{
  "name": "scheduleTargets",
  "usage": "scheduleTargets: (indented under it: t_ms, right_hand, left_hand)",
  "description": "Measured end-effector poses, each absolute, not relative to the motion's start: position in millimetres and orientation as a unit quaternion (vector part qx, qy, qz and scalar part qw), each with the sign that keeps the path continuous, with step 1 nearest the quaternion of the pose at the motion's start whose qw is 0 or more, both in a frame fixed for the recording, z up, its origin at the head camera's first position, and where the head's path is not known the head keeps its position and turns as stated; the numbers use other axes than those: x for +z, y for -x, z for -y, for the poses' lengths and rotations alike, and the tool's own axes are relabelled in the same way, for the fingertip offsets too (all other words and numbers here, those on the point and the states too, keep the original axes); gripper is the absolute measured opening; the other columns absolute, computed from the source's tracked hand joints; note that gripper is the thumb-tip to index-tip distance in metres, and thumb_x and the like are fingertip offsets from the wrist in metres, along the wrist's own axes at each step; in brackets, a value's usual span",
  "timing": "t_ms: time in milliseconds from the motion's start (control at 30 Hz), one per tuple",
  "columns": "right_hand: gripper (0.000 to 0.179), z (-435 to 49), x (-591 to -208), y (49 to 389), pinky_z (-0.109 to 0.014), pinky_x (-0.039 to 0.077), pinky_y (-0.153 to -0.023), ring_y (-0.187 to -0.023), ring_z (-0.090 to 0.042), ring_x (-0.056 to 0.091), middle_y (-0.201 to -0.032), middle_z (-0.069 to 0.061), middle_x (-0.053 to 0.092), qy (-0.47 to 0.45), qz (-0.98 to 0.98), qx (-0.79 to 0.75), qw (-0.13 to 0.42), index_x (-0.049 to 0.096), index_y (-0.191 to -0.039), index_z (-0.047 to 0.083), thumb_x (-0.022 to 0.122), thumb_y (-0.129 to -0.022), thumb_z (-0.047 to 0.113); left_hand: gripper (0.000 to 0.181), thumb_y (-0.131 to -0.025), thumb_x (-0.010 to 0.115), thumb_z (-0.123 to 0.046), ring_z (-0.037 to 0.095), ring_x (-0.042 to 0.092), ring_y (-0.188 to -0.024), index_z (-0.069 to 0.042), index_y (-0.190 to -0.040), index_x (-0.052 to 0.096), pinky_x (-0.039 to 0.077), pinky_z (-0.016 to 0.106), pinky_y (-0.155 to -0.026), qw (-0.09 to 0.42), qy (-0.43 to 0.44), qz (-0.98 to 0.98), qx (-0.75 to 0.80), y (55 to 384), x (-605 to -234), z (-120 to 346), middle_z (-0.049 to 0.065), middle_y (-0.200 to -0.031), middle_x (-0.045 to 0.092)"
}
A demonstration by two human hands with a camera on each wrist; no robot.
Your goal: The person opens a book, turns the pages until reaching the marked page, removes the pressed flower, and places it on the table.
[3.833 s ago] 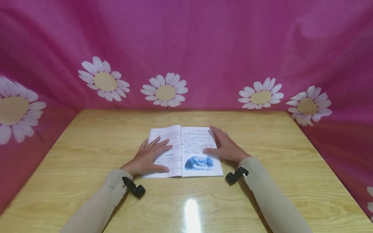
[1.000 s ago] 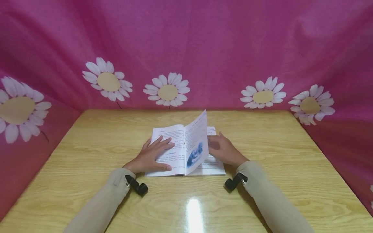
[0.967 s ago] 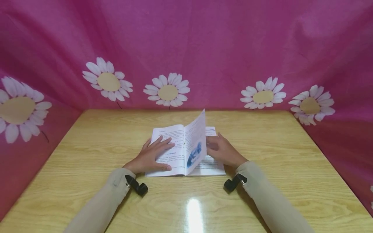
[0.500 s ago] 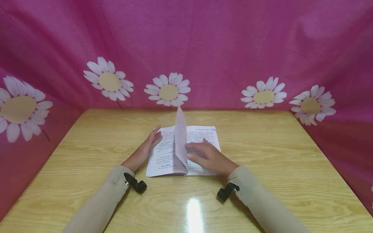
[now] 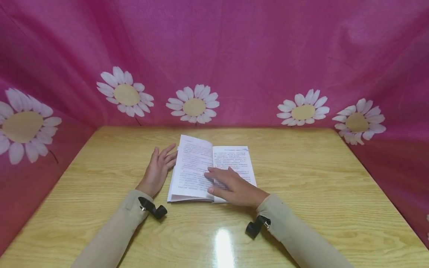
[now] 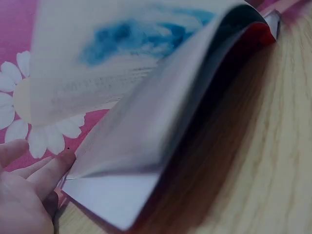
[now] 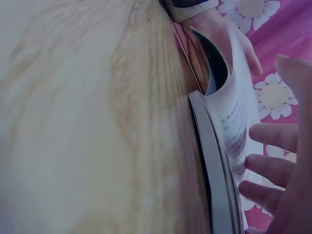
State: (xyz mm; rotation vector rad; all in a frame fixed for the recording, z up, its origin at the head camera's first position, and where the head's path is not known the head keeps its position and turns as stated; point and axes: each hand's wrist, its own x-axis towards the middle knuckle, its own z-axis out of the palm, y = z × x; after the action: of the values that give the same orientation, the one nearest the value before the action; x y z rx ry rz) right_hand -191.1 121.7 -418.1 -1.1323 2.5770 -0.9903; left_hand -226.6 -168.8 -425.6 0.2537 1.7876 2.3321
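An open book [image 5: 234,156] with printed white pages lies on the table. Its turned page [image 5: 194,167] leans over the left half, raised a little above the pages below; the left wrist view shows a blue picture [image 6: 131,36] on that page's underside. At the book's left edge is my left hand [image 5: 155,171], palm turned inward, its fingertips [image 6: 66,158] by the page edges. My right hand [image 5: 236,188] spreads over the book near the spine, fingers extended, covering part of the right page. In the right wrist view its fingers [image 7: 273,165] are apart and grip nothing.
The wooden table [image 5: 301,163] reaches back to a pink curtain [image 5: 241,56] printed with daisies. Each beige sleeve carries a black wrist camera, one on the left [image 5: 154,209] and one on the right [image 5: 256,227]. A bright reflection shows on the front tabletop.
The page with the blue picture has swung from the right side, through upright, over to the left. My right hand followed leftward. My left hand has slid off the left page to its edge.
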Motion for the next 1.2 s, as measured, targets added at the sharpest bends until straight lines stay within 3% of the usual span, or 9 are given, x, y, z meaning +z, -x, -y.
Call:
scheduleTargets:
  t_ms: [467,767,867,1000,1200]
  right_hand:
    - [0.058,-118.8,-417.2,189.5,-0.053,0.002,-0.116,-0.145,-0.009,0.017,-0.157,0.004,0.028,0.388,-0.877,-0.274,0.079,0.047,-0.144,0.025,0.039,-0.097,0.059]
    - [0.058,-115.5,-416.1,187.0,-0.058,0.003,-0.115,-0.144,-0.013,0.019,-0.156,0.002,0.029,0.385,-0.881,-0.265,0.079,0.049,-0.142,0.024,0.041,-0.097,0.059]
    - [0.058,-114.3,-414.6,186.8,-0.058,0.004,-0.115,-0.144,-0.014,0.020,-0.156,0.002,0.029,0.383,-0.884,-0.256,0.078,0.049,-0.142,0.024,0.041,-0.096,0.060]
    - [0.060,-112.9,-413.6,187.1,-0.059,0.005,-0.114,-0.144,-0.014,0.021,-0.156,0.001,0.030,0.383,-0.887,-0.245,0.077,0.050,-0.141,0.024,0.040,-0.096,0.061]
    - [0.061,-111.5,-413.5,187.4,-0.060,0.007,-0.114,-0.143,-0.015,0.023,-0.155,0.000,0.031,0.385,-0.890,-0.232,0.076,0.050,-0.141,0.024,0.037,-0.096,0.063]
  left_hand:
    - [0.075,-0.101,0.010,-0.057,0.032,0.028,-0.141,-0.002,-0.152,0.020,0.016,0.037,-0.118,0.058,-0.088,-0.561,0.821,226.8,-427.6,170.2,0.022,-0.153,0.027]
    - [0.069,-0.104,0.014,-0.049,0.031,0.018,-0.145,0.001,-0.151,0.021,0.014,0.039,-0.118,0.047,-0.109,-0.578,0.807,228.9,-428.8,168.0,0.020,-0.157,0.019]
    - [0.066,-0.104,0.017,-0.048,0.027,0.016,-0.146,-0.003,-0.152,0.023,0.011,0.039,-0.118,0.054,-0.118,-0.629,0.767,229.1,-428.1,164.8,0.014,-0.158,0.020]
    - [0.057,-0.104,0.028,-0.047,0.016,0.011,-0.147,-0.016,-0.152,0.032,0.005,0.042,-0.118,0.075,-0.126,-0.714,0.685,226.0,-426.5,160.2,-0.002,-0.159,0.021]
    - [0.047,-0.102,0.048,-0.028,0.017,0.004,-0.148,-0.024,-0.148,0.040,0.005,0.056,-0.116,0.100,-0.194,-0.784,0.582,221.4,-428.9,159.4,-0.009,-0.160,0.018]
